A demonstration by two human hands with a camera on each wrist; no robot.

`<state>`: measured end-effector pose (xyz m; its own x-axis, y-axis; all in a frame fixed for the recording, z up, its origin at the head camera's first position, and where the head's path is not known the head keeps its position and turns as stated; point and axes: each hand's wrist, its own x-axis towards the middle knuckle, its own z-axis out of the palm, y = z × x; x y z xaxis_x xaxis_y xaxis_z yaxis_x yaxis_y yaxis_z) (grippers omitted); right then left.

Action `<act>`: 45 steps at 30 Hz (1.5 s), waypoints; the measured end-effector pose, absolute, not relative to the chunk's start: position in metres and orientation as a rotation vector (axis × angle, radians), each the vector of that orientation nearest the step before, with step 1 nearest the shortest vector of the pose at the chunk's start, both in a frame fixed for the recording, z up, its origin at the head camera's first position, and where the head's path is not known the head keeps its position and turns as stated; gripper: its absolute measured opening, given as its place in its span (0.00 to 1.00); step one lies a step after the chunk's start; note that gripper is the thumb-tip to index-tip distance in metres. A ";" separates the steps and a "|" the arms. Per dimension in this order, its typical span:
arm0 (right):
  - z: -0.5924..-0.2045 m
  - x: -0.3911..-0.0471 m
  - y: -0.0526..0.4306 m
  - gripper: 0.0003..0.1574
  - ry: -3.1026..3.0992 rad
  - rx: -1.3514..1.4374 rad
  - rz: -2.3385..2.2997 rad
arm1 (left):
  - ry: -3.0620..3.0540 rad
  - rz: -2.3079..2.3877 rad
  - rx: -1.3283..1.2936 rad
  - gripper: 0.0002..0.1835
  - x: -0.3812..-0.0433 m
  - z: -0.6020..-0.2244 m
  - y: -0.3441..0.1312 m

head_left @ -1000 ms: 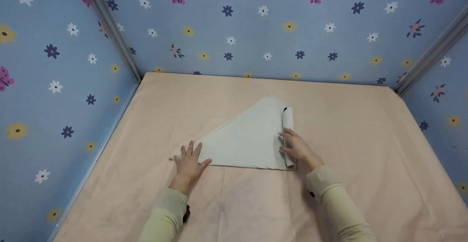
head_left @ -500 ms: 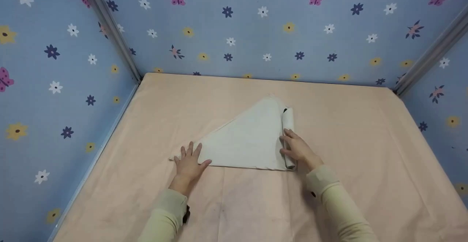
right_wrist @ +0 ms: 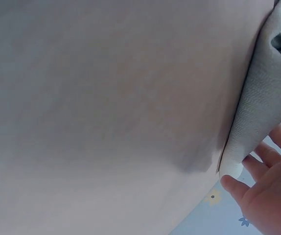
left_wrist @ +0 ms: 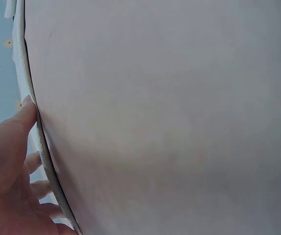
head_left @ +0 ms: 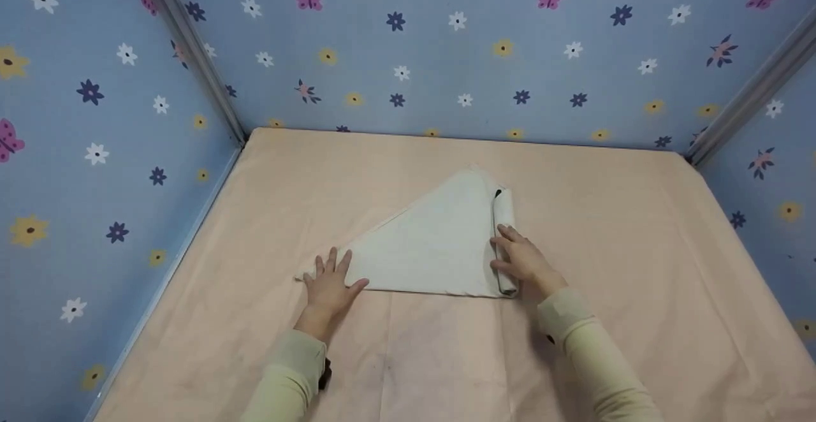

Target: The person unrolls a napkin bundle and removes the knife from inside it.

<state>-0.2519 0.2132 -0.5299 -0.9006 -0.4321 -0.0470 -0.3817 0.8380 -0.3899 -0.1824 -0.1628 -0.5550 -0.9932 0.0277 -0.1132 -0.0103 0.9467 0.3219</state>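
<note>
A pale, whitish cloth (head_left: 424,243) lies in a roughly triangular shape, with a narrow rolled or folded strip (head_left: 503,206) along its right side. My left hand (head_left: 328,289) rests flat with fingers spread on the cloth's pointed left corner. In the left wrist view the thumb and fingers of that hand (left_wrist: 8,171) stretch over the cloth's near edge. At the right, my right hand (head_left: 526,261) lies over the strip, its loosely bent fingers touching the strip's left side. The strip's open end (right_wrist: 265,85) shows a dark gap in the right wrist view.
A peach-coloured cover (head_left: 605,237) with creases spreads under the cloth. Blue panels (head_left: 421,46) with flowers and butterflies stand at the back and both sides. Grey metal posts (head_left: 191,52) mark the back corners.
My right hand and the strip have shifted very slightly to the right. The left hand stays in place on the left corner.
</note>
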 end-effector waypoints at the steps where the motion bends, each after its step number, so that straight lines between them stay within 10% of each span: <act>1: -0.530 -0.252 0.214 0.32 2.887 -0.650 -0.571 | 2.983 0.498 0.012 0.40 -0.182 -0.555 -0.163; 45: -0.530 -0.250 0.229 0.33 2.855 -0.571 -0.693 | 2.998 0.518 0.018 0.40 -0.181 -0.555 -0.163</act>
<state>-0.2498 0.2293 -0.5303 -0.9165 -0.3965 -0.0535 -0.3279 0.8210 -0.4674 -0.1810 -0.1629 -0.5550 -0.9950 0.0285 -0.0958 -0.0052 0.9422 0.3351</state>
